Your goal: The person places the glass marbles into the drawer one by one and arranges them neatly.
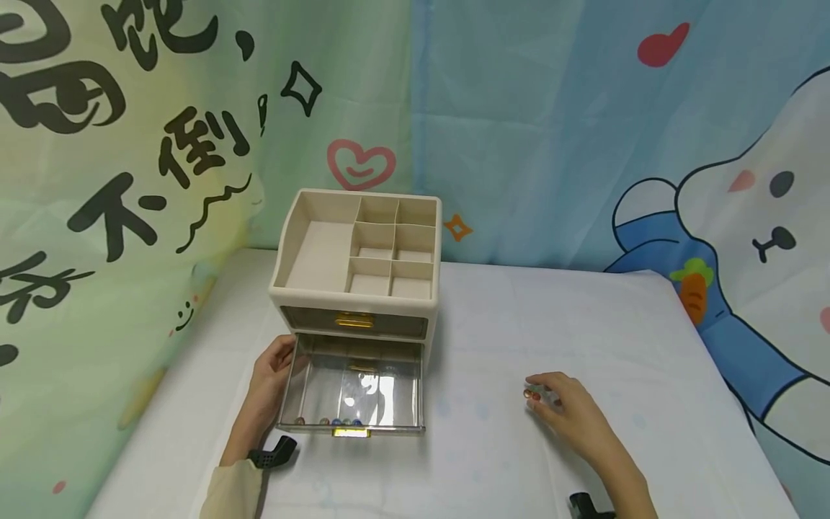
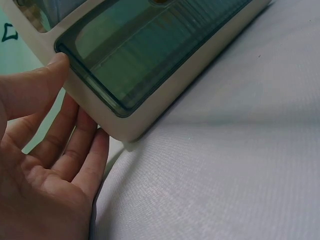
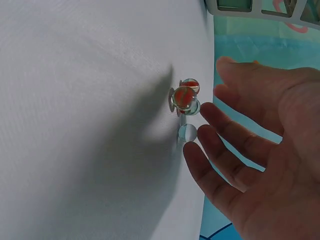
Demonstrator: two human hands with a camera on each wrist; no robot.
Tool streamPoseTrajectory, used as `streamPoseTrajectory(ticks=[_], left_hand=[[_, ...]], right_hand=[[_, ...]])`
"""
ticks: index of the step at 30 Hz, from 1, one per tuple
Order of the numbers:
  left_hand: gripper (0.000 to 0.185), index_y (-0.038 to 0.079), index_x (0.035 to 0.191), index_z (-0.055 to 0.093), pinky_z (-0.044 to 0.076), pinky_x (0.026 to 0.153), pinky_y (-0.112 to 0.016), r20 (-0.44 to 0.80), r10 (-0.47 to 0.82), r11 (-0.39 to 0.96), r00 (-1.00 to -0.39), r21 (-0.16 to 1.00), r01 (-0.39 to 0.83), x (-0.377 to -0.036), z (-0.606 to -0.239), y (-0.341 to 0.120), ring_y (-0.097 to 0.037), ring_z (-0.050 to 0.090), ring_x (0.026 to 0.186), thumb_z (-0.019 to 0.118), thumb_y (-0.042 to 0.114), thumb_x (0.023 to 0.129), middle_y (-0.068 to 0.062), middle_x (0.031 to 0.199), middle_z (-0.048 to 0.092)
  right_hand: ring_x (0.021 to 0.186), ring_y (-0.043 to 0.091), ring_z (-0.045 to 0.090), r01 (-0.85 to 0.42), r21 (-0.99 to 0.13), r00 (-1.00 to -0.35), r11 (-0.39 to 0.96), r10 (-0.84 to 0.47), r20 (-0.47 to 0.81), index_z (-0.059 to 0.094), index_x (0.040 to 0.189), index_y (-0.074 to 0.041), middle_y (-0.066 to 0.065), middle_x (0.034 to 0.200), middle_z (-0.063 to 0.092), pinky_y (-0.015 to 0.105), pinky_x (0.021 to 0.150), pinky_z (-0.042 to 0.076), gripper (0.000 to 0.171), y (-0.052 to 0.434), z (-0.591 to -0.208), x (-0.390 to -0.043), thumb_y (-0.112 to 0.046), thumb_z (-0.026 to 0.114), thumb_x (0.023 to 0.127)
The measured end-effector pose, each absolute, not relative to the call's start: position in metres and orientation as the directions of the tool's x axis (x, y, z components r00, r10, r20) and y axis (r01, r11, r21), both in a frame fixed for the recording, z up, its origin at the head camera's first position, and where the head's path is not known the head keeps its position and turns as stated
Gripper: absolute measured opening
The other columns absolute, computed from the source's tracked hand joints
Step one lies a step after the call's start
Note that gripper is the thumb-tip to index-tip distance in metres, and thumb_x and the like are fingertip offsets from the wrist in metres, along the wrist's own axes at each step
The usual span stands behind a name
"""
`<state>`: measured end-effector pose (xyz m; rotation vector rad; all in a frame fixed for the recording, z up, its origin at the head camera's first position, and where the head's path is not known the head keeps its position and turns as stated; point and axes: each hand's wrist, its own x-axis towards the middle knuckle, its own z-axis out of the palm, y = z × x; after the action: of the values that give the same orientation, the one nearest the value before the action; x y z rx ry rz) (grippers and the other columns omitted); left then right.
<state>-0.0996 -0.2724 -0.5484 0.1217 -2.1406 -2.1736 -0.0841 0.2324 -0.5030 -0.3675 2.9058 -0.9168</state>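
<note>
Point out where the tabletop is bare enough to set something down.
Bare: the table between the organizer and the right hand, and its far right side. Crowded: the marbles at that hand's fingertips, the open drawer beside the left hand.

It looked like a made-up play corner, not a real room; cartoon cloths (image 1: 583,130) with a bunny, hearts and big writing hung behind; a table (image 1: 583,324) wore a plain white sheet; a little drawer box (image 1: 357,245) sat there.

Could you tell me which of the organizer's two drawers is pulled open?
The lower drawer, with marbles along its front; the upper drawer is closed.
</note>
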Motion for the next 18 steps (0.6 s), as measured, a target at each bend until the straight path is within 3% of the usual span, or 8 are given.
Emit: streamPoseTrajectory(ticks=[12, 18], left_hand=[[0.033, 0.005, 0.128, 0.06, 0.049, 0.1, -0.014, 0.04, -0.096, -0.016, -0.995, 0.999, 0.042, -0.1004, -0.55, -0.2744, 0.001, 0.065, 0.117, 0.065, -0.003, 0.097, 0.015, 0.121, 0.067], [0.032, 0.013, 0.124, 0.063, 0.049, 0.099, -0.013, 0.039, -0.088, -0.029, -0.995, 0.999, 0.042, -0.1007, -0.5508, -0.274, 0.002, 0.065, 0.116, 0.064, -0.003, 0.097, 0.016, 0.121, 0.067]], right_hand=[[0.107, 0.033, 0.066, -0.191, -0.535, -0.978, 0.823, -0.209, 0.028, 0.07, 0.123, -0.001, 0.018, 0.123, 0.072, 0.048, 0.087, 0.058, 0.032, 0.235, -0.5038, -0.084, -0.011, 0.076, 0.093], [0.106, 0.036, 0.066, -0.157, -0.525, -0.985, 0.836, -0.174, 0.016, 0.07, 0.121, 0.001, 0.02, 0.118, 0.072, 0.049, 0.086, 0.058, 0.03, 0.238, -0.5053, -0.0811, -0.007, 0.075, 0.092]])
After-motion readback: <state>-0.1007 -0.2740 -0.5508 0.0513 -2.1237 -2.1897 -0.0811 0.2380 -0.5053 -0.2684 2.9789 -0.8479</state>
